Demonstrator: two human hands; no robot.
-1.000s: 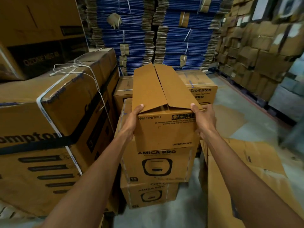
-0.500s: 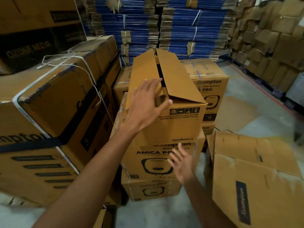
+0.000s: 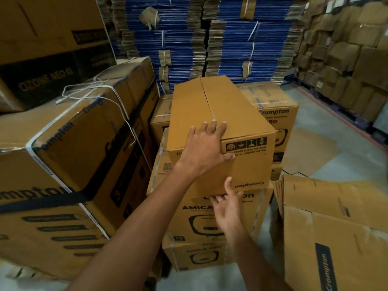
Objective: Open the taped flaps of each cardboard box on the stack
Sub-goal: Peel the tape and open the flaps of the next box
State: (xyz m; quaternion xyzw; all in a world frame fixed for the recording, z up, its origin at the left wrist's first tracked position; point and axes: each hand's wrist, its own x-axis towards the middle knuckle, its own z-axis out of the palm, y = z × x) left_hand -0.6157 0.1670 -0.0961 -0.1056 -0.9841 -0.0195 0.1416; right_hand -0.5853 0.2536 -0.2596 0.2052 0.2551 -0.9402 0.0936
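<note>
A plain brown cardboard box (image 3: 231, 110) lies upside down on top of a stack of printed AMICA PRO boxes (image 3: 247, 215). Its two top flaps lie flat and meet along a centre seam. My left hand (image 3: 204, 147) presses flat on the near end of the flaps, fingers spread straight, thumb against the front face. My right hand (image 3: 225, 203) is lower, at the bottom front edge of that box, fingers loosely bent against the cardboard; whether they grip it is unclear.
Large strapped Crompton cartons (image 3: 69, 164) stand close on the left with loose white strapping on top. Flattened cartons (image 3: 327, 223) lean at the right. More Crompton boxes (image 3: 277, 114) sit behind the stack. Blue bundled cardboard sheets (image 3: 184, 38) fill the back wall. Grey floor shows at right.
Both hands let go of the box's sides. The raised flaps have been pushed down flat under my left hand. My right hand dropped, then rose to the box's lower front edge.
</note>
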